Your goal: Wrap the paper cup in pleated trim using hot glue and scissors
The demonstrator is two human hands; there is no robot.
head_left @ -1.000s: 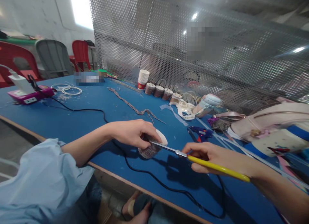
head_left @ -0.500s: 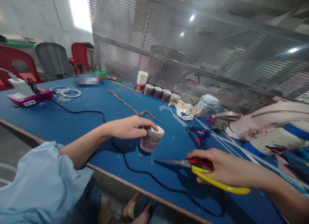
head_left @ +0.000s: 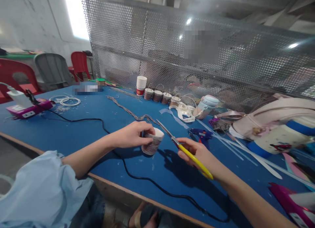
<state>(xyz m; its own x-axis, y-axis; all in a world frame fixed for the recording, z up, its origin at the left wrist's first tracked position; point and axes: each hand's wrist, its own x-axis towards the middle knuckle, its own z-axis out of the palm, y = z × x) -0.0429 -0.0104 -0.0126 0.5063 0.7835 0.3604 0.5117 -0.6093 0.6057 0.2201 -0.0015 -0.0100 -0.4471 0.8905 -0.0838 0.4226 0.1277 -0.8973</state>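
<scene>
My left hand grips the rim of a small paper cup wrapped in brownish-grey cord, fingers inside and thumb on the near side. The cup stands on the blue table, slightly tilted. In my right hand is a pair of scissors with yellow handles, held to the right of the cup. Their blades look closed and point up and to the left, past the cup's rim. Behind the cup lies a loose bundle of cord. A blue glue gun rests beyond my right hand.
Several wrapped cups line the back beside a stack of paper cups. A bottle, white straps and a pale bag lie to the right. A black cable crosses the table from a purple power strip.
My right hand has moved left and swung the scissors upward, bringing the blades beside the cup. My left hand stays on the cup's rim. The view has shifted slightly to the right.
</scene>
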